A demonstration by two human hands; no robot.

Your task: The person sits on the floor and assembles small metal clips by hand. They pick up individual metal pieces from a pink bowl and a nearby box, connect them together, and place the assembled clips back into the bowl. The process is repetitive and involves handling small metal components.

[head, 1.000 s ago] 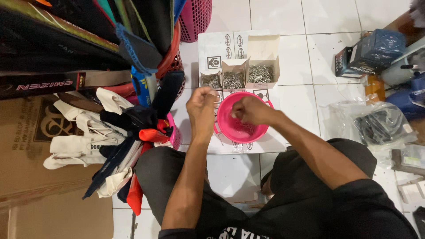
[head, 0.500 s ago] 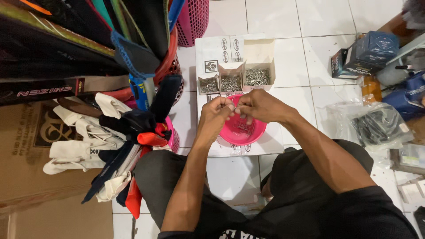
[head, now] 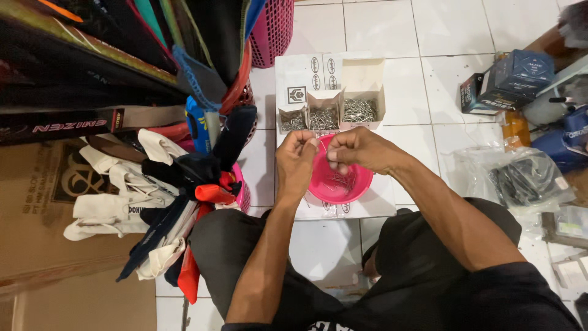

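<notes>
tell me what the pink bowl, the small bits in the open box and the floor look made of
Pink bowl: likely plastic, smooth with an even bright colour.
Small bits in the open box: probably metal wire, grey and glinting; too small to be sure.
Open box: white cardboard with folded flaps.
Floor: glossy white tiles with grout lines.

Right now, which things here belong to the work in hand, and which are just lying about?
In use: left hand, right hand, pink bowl, open boxes of small metal pieces.
Lying about: pale gloves, dark blue boxes, plastic bag, pink basket.
</notes>
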